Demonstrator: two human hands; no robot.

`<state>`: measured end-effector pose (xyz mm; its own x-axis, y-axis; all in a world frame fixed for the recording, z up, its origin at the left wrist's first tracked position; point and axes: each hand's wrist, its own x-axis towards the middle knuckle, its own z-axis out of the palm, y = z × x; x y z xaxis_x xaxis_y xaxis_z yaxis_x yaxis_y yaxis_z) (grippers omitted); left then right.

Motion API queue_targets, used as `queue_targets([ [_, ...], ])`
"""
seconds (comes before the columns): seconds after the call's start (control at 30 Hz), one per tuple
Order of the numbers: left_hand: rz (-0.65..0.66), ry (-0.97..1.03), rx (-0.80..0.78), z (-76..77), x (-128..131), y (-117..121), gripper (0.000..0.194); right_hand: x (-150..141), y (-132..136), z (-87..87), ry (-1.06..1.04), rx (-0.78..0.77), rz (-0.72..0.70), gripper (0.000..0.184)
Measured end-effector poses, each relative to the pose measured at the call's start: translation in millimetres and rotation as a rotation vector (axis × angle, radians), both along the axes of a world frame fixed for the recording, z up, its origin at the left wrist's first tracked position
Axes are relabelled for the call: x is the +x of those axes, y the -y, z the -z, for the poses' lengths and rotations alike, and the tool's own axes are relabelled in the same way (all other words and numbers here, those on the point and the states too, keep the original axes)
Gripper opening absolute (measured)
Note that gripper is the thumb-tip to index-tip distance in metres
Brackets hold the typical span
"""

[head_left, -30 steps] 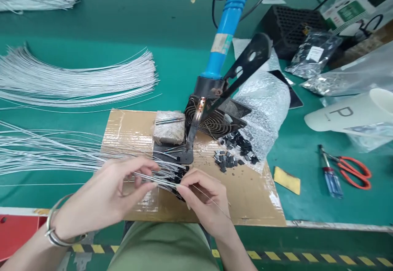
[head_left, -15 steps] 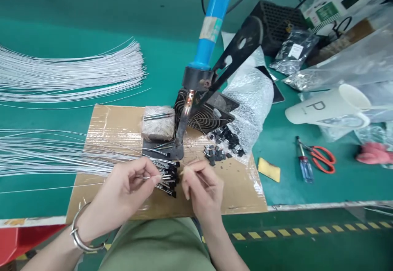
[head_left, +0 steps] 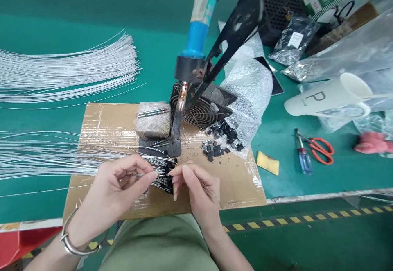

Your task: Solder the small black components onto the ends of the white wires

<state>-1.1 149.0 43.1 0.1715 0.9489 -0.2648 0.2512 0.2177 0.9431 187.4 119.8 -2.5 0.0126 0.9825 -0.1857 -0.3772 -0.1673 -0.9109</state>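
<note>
My left hand (head_left: 125,183) is closed in a pinch on a thin white wire above the cardboard. Several white wires (head_left: 55,162) run in from the left beneath it and end in small black connectors (head_left: 168,172) between my hands. My right hand (head_left: 198,189) is closed too, its fingertips close to those connectors. A fine thin strand shows along its palm; whatever sits right at its fingertips is too small to make out. Just beyond my hands, a blue-handled soldering iron (head_left: 198,27) points down, held by a black bracket (head_left: 236,29).
Loose black connectors (head_left: 215,148) lie on the cardboard (head_left: 239,189), near a fan (head_left: 202,109) and a wrapped block (head_left: 153,119). Rightward are a yellow sponge (head_left: 267,163), a screwdriver (head_left: 305,160), red-handled scissors (head_left: 321,150) and a white mug (head_left: 328,95). A wire bundle (head_left: 67,70) lies left.
The view has shifted slightly, so most things sit a little higher and further left. My right fingers have moved in over the connectors, closer to my left fingertips.
</note>
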Motion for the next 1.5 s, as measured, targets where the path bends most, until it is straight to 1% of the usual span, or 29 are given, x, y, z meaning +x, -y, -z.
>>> queue_targets([
  [0.1, -0.01, -0.002, -0.01, -1.0, 2.3, 1.5, 0.017, -4.0, -2.2, -4.5, 0.015, 0.025, -0.017, 0.021],
  [0.17, -0.007, -0.005, -0.003, -1.7, 3.9, 2.6, 0.018, -6.0, -3.2, -5.9, 0.004, 0.015, -0.034, 0.019],
  [0.37, 0.003, -0.104, 0.018, -2.6, 6.2, 5.1, 0.025, -11.2, -3.0, -2.5, -0.131, -0.037, -0.083, 0.011],
  [0.5, -0.007, -0.147, 0.035, 0.2, 5.8, 9.2, 0.025, -12.9, -4.2, -1.3, -0.205, -0.087, -0.084, 0.008],
  [0.63, 0.003, -0.166, 0.047, 4.8, 6.0, 12.8, 0.024, -13.8, -5.3, -1.8, -0.236, -0.106, -0.075, 0.006],
  [0.73, 0.009, -0.172, 0.066, 6.3, 7.2, 13.6, 0.023, -13.7, -6.2, -1.8, -0.242, -0.117, -0.061, 0.005],
  [1.0, 0.014, -0.211, 0.14, 4.4, 10.8, 15.3, 0.02, -13.3, -8.0, -1.4, -0.264, -0.172, -0.061, 0.006],
  [1.23, 0.019, -0.203, 0.095, 5.8, 9.0, 18.6, 0.024, -10.4, -10.9, -7.8, -0.346, -0.25, -0.081, 0.01],
  [1.5, 0.026, -0.187, 0.073, 4.1, 11.5, 13.9, 0.023, -6.6, -12.8, -10.6, -0.353, -0.278, -0.112, 0.012],
])
